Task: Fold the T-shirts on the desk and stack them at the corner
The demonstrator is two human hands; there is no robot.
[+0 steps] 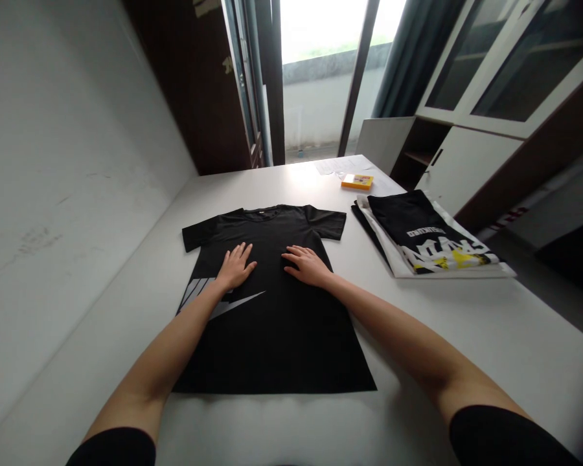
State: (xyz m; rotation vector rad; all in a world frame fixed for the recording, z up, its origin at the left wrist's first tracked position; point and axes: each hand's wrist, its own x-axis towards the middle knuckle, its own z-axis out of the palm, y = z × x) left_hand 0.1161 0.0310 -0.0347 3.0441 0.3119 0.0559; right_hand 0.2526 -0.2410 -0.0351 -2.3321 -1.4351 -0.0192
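A black T-shirt (282, 343) lies spread flat on the white table, its collar at the far side and its hem toward me. Both short sleeves stretch outward. A grey printed design shows on its left part, partly covered by my left forearm. My left hand (235, 266) rests on the chest area with fingers spread. On the right half of the chest, my right hand (307, 265) lies palm down, fingers stretched out. Neither hand grips the fabric.
A stack of folded T-shirts (408, 226), black and white, sits at the right of the table (272, 427). Farther back lie an orange-yellow box (357, 181) and some papers (337, 166). A white wall (78, 162) borders the left side; cabinets (476, 155) stand at right.
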